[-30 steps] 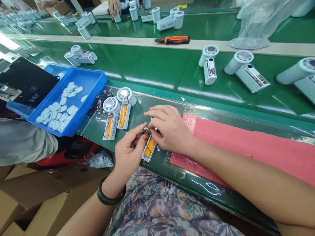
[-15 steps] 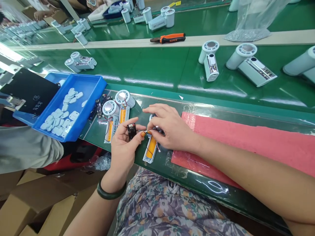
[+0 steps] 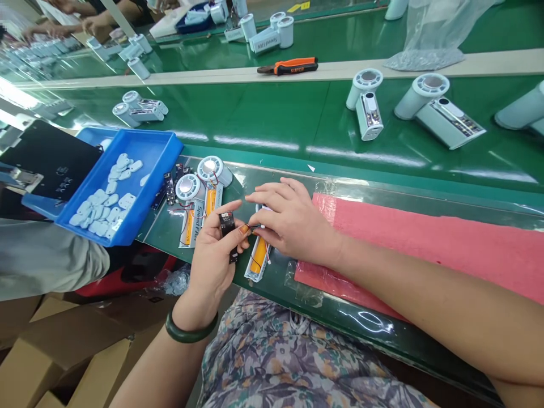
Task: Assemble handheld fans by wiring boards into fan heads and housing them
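Observation:
My left hand (image 3: 215,255) grips a small black circuit board (image 3: 227,224) between thumb and fingers, just above the bench edge. My right hand (image 3: 293,221) pinches thin wires at the board's right side, fingers curled. Under both hands lies an open white fan half (image 3: 258,259) with a yellow battery in it. To the left, two more open fan halves (image 3: 196,198) with round heads and red wires lie side by side, with spare black boards (image 3: 171,186) beside them.
A blue tray (image 3: 159,164) of several white plastic buttons sits at the left, over a black panel (image 3: 46,156). A pink mat (image 3: 425,243) covers the bench at right. White fans (image 3: 368,107) and orange pliers (image 3: 289,66) lie on the green conveyor. Cardboard boxes (image 3: 51,351) stand below.
My left hand lifted the black circuit board off the fan half and turned its face up. My right hand stayed over the fan half, pinching the wires.

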`<state>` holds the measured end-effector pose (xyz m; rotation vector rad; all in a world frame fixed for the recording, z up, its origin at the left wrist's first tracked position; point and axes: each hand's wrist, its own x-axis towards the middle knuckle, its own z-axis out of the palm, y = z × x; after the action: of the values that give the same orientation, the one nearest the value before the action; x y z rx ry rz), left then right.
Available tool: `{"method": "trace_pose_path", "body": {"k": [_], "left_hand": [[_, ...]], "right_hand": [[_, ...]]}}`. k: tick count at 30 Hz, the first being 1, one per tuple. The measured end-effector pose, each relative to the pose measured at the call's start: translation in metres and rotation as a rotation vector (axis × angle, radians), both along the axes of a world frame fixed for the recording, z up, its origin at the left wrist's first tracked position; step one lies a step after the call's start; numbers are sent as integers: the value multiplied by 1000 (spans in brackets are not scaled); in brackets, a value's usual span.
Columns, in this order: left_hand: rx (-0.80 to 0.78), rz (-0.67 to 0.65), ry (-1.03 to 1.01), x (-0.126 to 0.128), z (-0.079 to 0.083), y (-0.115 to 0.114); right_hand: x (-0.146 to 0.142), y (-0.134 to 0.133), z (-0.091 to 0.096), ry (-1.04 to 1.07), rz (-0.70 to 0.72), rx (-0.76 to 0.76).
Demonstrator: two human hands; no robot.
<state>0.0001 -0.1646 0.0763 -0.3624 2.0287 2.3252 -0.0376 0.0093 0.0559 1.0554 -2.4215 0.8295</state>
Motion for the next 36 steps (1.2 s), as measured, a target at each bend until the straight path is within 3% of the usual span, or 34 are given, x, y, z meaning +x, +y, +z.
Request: {"method": "trace_pose_path", "body": {"k": [10,17,29,36], "left_hand": [[214,-108,-256,-1,1,-4],[-1,9,5,13,-3,-7],[48,10,-19,26,-15,0],[-128,-43,76,26,-17,0]], "right_hand": [[-5,4,-2,170,51,15],[-4,4,-1,91,52,10],[0,-1,1,-87,-9,-105],[1,-1,2,-113,21,-91]]}}
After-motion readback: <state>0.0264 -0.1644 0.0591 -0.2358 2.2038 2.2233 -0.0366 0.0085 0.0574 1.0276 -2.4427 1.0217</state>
